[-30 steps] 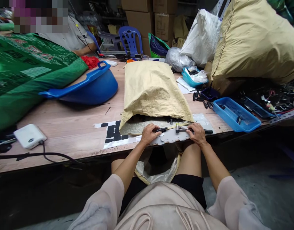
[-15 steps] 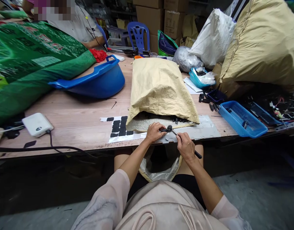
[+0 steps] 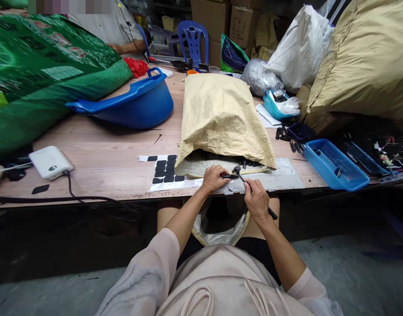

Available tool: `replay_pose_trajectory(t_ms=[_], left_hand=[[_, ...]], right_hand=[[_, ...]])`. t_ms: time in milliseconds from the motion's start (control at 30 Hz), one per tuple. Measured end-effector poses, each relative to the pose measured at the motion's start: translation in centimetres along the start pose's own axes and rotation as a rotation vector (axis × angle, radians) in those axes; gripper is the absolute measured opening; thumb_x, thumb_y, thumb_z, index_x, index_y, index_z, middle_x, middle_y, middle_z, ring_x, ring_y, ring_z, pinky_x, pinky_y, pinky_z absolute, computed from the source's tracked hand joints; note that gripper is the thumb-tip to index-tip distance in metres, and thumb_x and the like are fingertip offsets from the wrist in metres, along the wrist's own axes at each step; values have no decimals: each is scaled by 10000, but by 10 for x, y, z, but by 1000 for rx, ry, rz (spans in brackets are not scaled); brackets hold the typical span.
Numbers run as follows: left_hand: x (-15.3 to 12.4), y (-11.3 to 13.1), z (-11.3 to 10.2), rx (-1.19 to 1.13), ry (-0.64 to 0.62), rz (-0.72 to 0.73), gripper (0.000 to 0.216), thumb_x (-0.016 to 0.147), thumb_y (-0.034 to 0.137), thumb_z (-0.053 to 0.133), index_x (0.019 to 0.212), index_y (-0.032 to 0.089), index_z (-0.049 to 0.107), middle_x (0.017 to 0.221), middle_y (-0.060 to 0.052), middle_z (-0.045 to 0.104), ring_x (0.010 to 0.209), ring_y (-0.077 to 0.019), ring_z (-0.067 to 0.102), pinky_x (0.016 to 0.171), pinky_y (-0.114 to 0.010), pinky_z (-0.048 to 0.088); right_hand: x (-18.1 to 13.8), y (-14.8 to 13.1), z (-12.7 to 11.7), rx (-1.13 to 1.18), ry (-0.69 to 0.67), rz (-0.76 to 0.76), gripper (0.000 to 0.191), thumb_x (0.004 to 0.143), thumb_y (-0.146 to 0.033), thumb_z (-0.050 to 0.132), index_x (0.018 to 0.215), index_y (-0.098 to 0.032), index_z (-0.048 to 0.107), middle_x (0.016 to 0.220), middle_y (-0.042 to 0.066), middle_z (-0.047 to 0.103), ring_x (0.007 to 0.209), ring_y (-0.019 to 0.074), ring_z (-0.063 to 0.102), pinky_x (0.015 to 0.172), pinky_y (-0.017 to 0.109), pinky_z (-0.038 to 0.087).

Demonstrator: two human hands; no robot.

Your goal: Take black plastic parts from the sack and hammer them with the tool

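My left hand [image 3: 215, 178] pinches a slim black plastic piece [image 3: 232, 176] at the table's front edge, over a grey plate [image 3: 287, 173]. My right hand [image 3: 256, 198] is closed around a small hammer [image 3: 242, 177] with a dark round head, a metal shaft and a black handle end poking out below the fist. The hammer's head is just above the piece; I cannot tell whether they touch. Behind both hands lies a beige woven sack [image 3: 224, 118], its mouth facing me and dark small parts showing inside. To the left, a white sheet [image 3: 155, 187] carries several black stickers.
A blue basin [image 3: 132, 109] and green sack [image 3: 56, 79] occupy the left, near a white adapter [image 3: 51, 162] with cables. On the right are a blue basket [image 3: 336, 164] and a full beige sack [image 3: 365, 66]. Another person's arm [image 3: 129, 47] rests at the back left. An open bag hangs at my lap.
The hammer's head has risen slightly and moved a little right, leaving more of the black piece visible. Both hands keep their grips. The camera view has shifted a little.
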State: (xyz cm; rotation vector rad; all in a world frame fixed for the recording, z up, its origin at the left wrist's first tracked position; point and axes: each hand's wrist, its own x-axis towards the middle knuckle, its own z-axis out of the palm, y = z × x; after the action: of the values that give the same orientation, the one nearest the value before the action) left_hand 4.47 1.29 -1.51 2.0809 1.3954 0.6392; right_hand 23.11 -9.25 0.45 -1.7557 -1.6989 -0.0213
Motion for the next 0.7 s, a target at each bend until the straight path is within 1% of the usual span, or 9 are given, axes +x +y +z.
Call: replay_pose_trajectory(t_ms=[133,267,367,467,567,633,700], left_hand=[[0,2,-1,-15,3,0,170,798,300,834,958,265,793,970,-16,732,1014,-243,614,976,-391,423],[0,4,-2,4,-10,-16,121,806,309,829,894,246,776,927,-23,713,999,-243,611,943,-384,426],[0,5,-2,-5,-7,-14,133,801,301,832,913,254,779,924,-19,714,997,-241,611,940,-384,427],[-1,4,-1,-15,0,-9,169,794,296,839,954,262,794,946,-19,730,1017,-247,616,963,-395,424],[-1,2,-1,-6,-1,3,173,800,308,832,961,253,801,953,-27,742,1017,-253,625,959,-400,433],[-1,1,-1,-2,-2,11,166,809,320,822,962,256,805,956,-30,746,1016,-255,629,957,-400,440],[-1,0,-1,-2,-5,11,161,818,331,813,964,263,809,965,-30,749,1029,-256,632,966,-399,444]], right_hand=[[4,-11,-1,10,27,-39,304,1088,-370,452,1128,-260,732,953,72,691,851,208,650,704,295,457],[2,-17,4,1,-30,-50,294,1083,-344,452,1093,-272,737,922,58,693,795,195,633,655,294,423],[1,-11,5,4,-67,-21,273,1068,-335,475,1077,-281,743,920,50,693,786,196,622,655,297,412],[10,6,0,-11,-35,0,268,1061,-348,493,1108,-271,745,971,68,697,859,216,635,711,307,434],[24,32,-5,-60,22,-13,257,1052,-343,512,1105,-259,748,1009,83,699,910,233,639,752,319,447],[32,53,-7,-85,20,-63,241,1045,-336,525,1094,-260,748,1013,81,705,924,237,637,768,323,451],[39,74,-7,-99,10,-156,234,1044,-336,534,1085,-257,750,1007,76,717,929,234,634,800,329,455]])
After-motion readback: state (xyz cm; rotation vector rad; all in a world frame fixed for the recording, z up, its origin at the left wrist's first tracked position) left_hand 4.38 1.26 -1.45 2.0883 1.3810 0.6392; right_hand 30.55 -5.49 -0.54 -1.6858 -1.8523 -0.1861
